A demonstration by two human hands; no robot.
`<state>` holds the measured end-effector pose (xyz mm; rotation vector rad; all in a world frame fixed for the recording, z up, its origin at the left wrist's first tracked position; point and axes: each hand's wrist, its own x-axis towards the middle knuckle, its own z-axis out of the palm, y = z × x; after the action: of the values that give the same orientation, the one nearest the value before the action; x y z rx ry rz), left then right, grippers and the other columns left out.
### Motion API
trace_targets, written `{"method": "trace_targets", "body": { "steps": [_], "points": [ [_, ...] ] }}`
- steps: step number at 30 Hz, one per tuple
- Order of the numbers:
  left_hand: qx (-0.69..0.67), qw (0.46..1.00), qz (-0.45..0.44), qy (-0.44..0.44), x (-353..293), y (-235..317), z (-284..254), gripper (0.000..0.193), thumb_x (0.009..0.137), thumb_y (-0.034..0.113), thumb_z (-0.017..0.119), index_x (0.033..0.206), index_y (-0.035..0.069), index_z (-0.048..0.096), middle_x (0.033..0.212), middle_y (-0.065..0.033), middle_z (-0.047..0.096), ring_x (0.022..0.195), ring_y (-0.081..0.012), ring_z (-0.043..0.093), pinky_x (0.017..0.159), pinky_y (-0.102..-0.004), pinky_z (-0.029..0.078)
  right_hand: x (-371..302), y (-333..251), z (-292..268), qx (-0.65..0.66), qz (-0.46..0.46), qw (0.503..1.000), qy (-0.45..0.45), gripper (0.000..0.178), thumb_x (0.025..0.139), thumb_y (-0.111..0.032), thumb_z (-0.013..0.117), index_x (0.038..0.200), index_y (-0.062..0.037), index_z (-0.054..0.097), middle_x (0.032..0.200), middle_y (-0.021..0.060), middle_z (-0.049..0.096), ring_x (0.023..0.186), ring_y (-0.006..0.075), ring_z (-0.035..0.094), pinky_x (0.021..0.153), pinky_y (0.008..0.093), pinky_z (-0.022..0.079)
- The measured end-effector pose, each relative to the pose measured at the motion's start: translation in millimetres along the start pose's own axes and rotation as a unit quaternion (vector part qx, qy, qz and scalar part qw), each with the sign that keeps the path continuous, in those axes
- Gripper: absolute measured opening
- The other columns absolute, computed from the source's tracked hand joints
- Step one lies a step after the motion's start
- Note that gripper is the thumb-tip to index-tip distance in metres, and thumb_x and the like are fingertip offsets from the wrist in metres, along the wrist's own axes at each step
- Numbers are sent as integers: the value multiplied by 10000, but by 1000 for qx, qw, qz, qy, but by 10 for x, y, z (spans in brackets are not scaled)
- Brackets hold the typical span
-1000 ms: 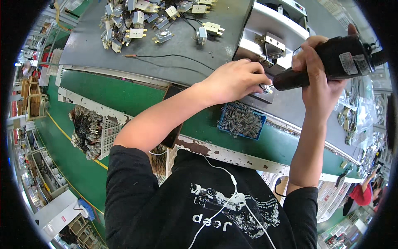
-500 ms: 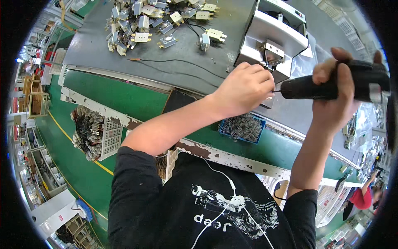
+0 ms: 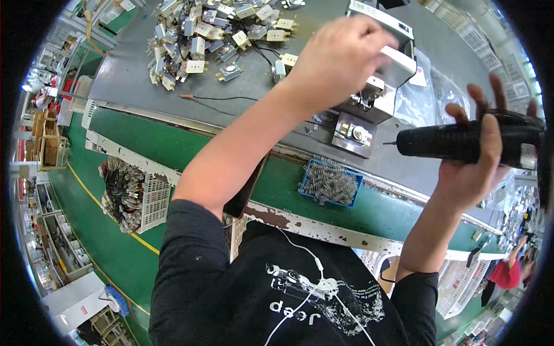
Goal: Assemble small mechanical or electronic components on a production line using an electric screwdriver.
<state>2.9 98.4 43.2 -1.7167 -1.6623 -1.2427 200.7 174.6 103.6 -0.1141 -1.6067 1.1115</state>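
Head view
Right hand [image 3: 470, 164]: wrapped around a black electric screwdriver [image 3: 461, 141], thumb across its body, 3 fingertips lifted loose above it.
Screwdriver: held level, bit aimed left, tip just short of the small metal part [image 3: 353, 134] on the grey fixture.
Left hand [image 3: 340, 55]: raised over the grey belt [image 3: 231, 92], fingers curled downward, hovering above the white box-shaped machine [image 3: 392, 52]; impossible to tell whether anything was pinched underneath.
Metal part: seated on the fixture at the foot of the white machine, between the 2 hands.
Blue tray [image 3: 330, 182]: on the green bench edge, filled with small silvery pieces, below the fixture.
Pile of grey and cream components [image 3: 202, 32]: far end of the belt, well apart from both hands.
White crate [image 3: 135, 196]: left of the torso, packed with dark wiring.
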Motion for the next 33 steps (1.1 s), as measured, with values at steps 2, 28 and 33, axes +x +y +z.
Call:
{"method": "trace_targets", "body": {
  "steps": [2, 28, 33],
  "points": [
    [-63, 974, -46, -213, -316, 156, -107, 175, 859, 206, 693, 1004, 109, 683, 963, -76, 633, 950, -298, 632, 870, -411, 510, 36, -92, 93, 21, 43, 999, 6, 621, 947, -113, 586, 1487, -83, 281, 1249, 281, 569, 831, 240, 668, 670, 326, 603],
    [-136, 892, -157, -402, -803, 163, -63, 306, 871, 273, 700, 1055, 36, 638, 1136, -94, 612, 1050, -315, 622, 887, -431, 513, 3, 630, 368, 154, 139, 934, -292, 961, 851, 74, 595, 1580, -101, -6, 937, 146, 612, 648, 175, 584, 620, 312, 523],
    [-131, 886, -169, -412, -775, 176, -53, 317, 871, 275, 700, 1078, 44, 636, 1150, -94, 612, 1074, -314, 615, 904, -430, 506, 41, 697, 407, 176, 154, 924, -302, 155, 794, -20, 656, 939, 36, 665, 860, 70, 677, 675, 121, 621, 625, 249, 507]
  ]
}}
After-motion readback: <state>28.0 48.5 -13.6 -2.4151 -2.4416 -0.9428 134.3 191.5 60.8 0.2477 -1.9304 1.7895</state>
